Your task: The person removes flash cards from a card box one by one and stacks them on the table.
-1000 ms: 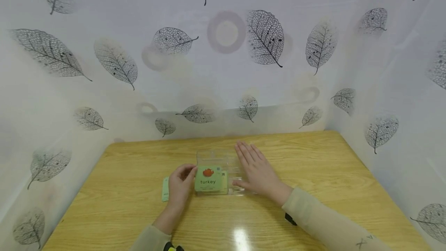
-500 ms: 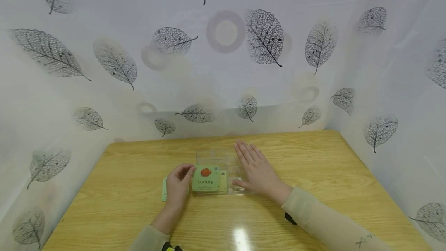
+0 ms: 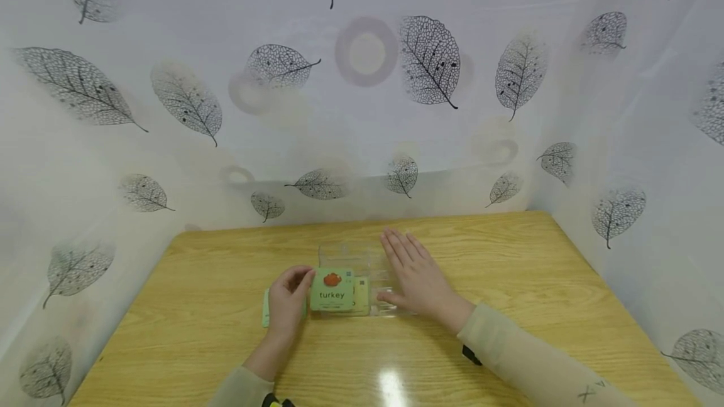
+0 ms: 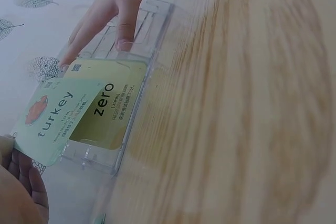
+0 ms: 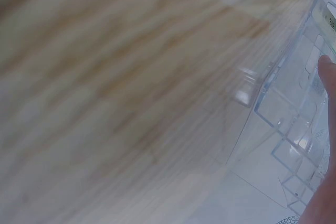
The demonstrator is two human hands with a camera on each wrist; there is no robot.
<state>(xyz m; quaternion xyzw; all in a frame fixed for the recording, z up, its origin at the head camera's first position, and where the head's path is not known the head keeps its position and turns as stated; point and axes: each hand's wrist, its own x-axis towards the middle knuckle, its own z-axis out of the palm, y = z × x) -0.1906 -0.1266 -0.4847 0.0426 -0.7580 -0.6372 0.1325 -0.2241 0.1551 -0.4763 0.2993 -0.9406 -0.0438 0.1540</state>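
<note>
My left hand [image 3: 287, 303] pinches the left edge of a light green flashcard [image 3: 332, 301] printed "turkey" with a red picture. In the left wrist view the card is raised and tilted over a yellow "zero" flashcard [image 4: 109, 121], covering part of it. The "zero" card lies in a clear plastic case [image 4: 152, 27] with a ridged section. Fingers extended, my right hand [image 3: 421, 278] rests on the right part of this case. Only a bit of that hand shows in the right wrist view, over the case's compartments [image 5: 286, 129].
Another light green card [image 3: 266, 309] lies on the wooden table [image 3: 215, 331] at the left, partly hidden by my left hand. A leaf-patterned white curtain [image 3: 362, 137] encloses the table's back and sides.
My left hand has drawn the "turkey" card slightly left, so more of the yellow card beneath shows. The right hand stays in place on the case.
</note>
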